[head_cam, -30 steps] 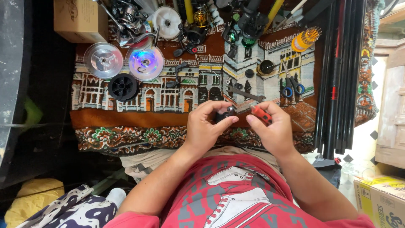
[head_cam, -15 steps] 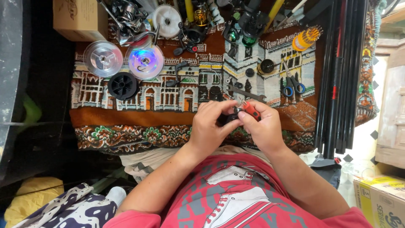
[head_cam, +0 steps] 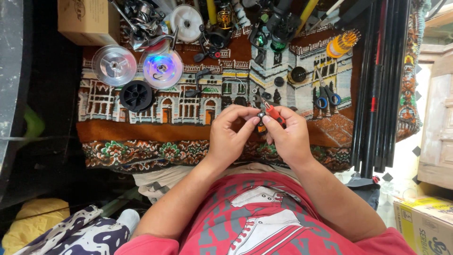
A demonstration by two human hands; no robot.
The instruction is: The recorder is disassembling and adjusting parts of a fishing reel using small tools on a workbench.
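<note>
The left hand (head_cam: 231,134) pinches a small dark part (head_cam: 260,123) in its fingers above the patterned table (head_cam: 188,130). The right hand (head_cam: 291,137) grips a red-handled tool (head_cam: 273,112), its tip touching the part.

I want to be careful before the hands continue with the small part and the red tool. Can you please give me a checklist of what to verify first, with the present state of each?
1. Left hand grips the small dark part: ok, fingertips pinch it.
2. Right hand holds the red-handled tool: ok, held between thumb and fingers.
3. Tool tip seated on the part: cannot tell, fingers hide the contact.
4. Part held over the patterned rug, so a dropped piece lands on it: ok.
5. Blue-handled scissors clear of the hands: ok, they lie apart to the right.
6. Black rods away from the right elbow: ok, though close.
</note>
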